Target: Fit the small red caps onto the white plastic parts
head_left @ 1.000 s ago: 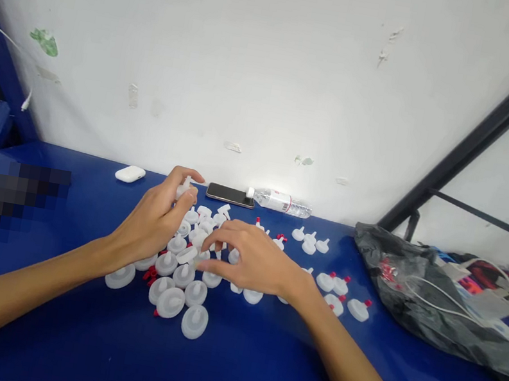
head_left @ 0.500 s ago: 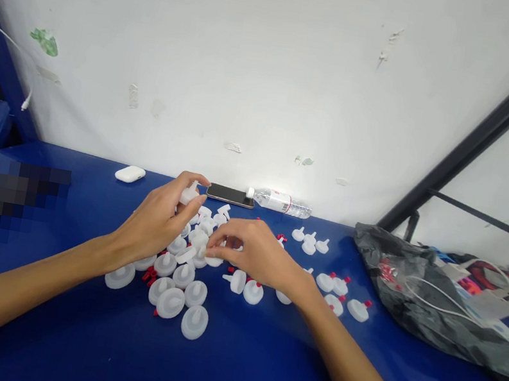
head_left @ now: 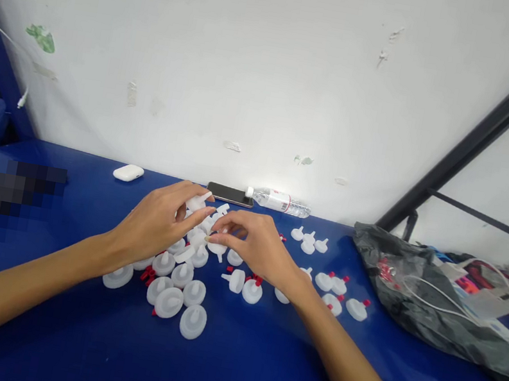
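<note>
White plastic nozzle caps, the screw-on kind with a pointed spout, lie heaped on the blue table. My left hand (head_left: 160, 214) is closed at the heap's far side, holding a white nozzle cap (head_left: 198, 200) between thumb and fingers, spout tilted up to the right. Close beside it, my right hand (head_left: 256, 239) pinches another white nozzle cap (head_left: 216, 248) whose spout points down; the fingers partly cover it. Nearer me are several loose nozzle caps (head_left: 169, 302), with small red tips (head_left: 148, 275) among them. To the right stand caps with red tips fitted on their spouts (head_left: 356, 308).
A phone (head_left: 230, 195) and a lying water bottle (head_left: 282, 202) are by the wall. A white earbud case (head_left: 128, 173) rests at the back left. On the right, a dark plastic bag (head_left: 414, 315) lies under cables and a bag of red pieces (head_left: 389, 273).
My left hand has moved slightly right and down with its cap. My right hand has risen a little from the heap, and a cap with its spout downward now shows at its fingertips.
</note>
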`<state>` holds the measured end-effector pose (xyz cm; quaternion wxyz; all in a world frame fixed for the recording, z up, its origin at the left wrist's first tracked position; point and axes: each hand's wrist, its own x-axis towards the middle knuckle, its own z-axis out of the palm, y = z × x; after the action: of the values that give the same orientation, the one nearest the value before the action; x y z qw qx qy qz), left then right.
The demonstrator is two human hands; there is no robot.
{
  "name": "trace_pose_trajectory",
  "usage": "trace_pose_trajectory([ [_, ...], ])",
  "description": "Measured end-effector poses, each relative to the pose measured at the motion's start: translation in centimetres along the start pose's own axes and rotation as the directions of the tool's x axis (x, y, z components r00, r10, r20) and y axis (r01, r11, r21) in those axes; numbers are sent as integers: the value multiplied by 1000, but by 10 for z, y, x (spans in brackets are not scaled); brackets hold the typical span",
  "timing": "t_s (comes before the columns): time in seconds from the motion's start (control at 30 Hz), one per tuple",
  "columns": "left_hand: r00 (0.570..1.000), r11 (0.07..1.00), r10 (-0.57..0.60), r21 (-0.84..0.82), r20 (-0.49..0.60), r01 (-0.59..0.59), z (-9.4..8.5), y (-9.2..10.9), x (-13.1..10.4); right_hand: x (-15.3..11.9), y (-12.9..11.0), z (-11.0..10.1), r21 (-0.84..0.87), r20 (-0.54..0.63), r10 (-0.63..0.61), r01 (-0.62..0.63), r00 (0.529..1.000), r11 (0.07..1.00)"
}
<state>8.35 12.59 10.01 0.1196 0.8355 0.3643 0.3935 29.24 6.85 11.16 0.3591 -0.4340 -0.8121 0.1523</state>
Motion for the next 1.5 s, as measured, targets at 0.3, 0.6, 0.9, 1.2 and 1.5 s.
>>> trace_pose_trajectory([
  [0.3, 1000, 1000, 13, 9, 14, -13, -1, 0, -1, -1, 4, -4, -266, -80, 8, -29, 997, 964],
  [0.6, 999, 999, 21, 35, 50, -23, -1, -1, -1, -1, 14, -7, -390, -34, 34, -45, 999, 920],
  [0.9, 991, 986, 112, 114, 70, -119, 0, -5, -2, 0, 20, -14, -378, -6, 115, -108, 993, 919],
  [1.2, 973, 946, 218, 231, 74, -229, 2, -7, -3, 0, 39, -22, -410, 0, 212, -194, 977, 891],
  [1.5, 961, 918, 262, 285, 88, -277, 1, -9, -4, 0, 29, -40, -423, -64, 273, -274, 960, 864],
])
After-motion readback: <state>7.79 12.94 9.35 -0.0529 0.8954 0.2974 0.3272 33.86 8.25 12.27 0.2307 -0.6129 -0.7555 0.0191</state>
